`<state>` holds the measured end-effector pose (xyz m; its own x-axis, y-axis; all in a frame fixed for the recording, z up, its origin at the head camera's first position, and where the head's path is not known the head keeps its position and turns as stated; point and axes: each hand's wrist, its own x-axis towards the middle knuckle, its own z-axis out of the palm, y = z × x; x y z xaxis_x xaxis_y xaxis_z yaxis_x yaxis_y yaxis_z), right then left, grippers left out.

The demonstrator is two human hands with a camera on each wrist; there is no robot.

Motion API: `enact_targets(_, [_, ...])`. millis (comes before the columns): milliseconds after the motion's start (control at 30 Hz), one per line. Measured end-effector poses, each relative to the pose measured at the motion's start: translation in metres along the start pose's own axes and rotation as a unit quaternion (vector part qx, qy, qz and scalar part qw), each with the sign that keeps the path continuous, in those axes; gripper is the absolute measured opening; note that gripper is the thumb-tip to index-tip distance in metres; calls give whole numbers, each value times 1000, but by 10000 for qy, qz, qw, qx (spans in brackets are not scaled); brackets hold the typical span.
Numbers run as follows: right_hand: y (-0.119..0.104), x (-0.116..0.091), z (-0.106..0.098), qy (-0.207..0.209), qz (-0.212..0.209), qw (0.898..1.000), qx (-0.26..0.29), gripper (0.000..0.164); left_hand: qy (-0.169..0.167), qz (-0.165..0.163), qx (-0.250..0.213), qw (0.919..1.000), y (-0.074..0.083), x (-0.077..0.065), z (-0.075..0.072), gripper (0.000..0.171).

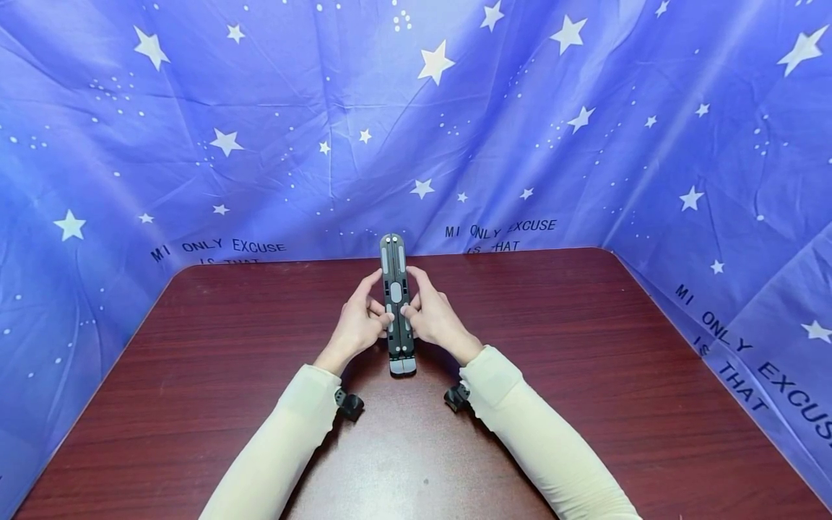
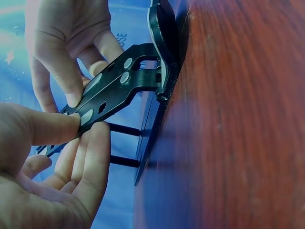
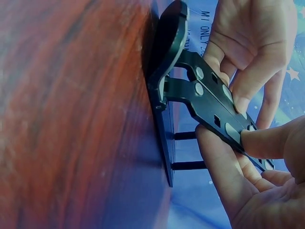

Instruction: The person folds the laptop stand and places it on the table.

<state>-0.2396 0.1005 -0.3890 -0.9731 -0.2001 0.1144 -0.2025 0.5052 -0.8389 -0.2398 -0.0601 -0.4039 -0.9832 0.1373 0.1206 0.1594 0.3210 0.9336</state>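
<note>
A black folding laptop stand [image 1: 396, 292] with grey pads rests on the table, its two arms side by side and raised at a slant over the base bars. My left hand [image 1: 354, 321] pinches the left arm, thumb on the top face and fingers beneath. On the other side my right hand [image 1: 442, 318] grips the right arm the same way. In the left wrist view, thin struts [image 2: 125, 161] join the raised plates to the base. Curved front lips [image 3: 167, 43] show at the stand's near end in the right wrist view.
The dark red wooden table [image 1: 214, 383] spreads around the stand. Behind and beside it hangs a blue cloth [image 1: 312, 87] with white stars and black lettering. Black wrist cameras [image 1: 349, 404] sit at both cream sleeve cuffs.
</note>
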Motion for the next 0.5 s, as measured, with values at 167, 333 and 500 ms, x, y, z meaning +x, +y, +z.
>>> enact_targets(167, [0,1,-2,-110,47,9998,128,73,-32,28,96,9999,0,0,0,87])
enact_targets(333, [2,3,-8,-242,1,9995,187,77,-85,-8,113,9999,0,0,-3,91])
enact_targets(500, [4,5,-11,-426,10,9984,364,81,-162,20,195,9997,2,-2,-6,96])
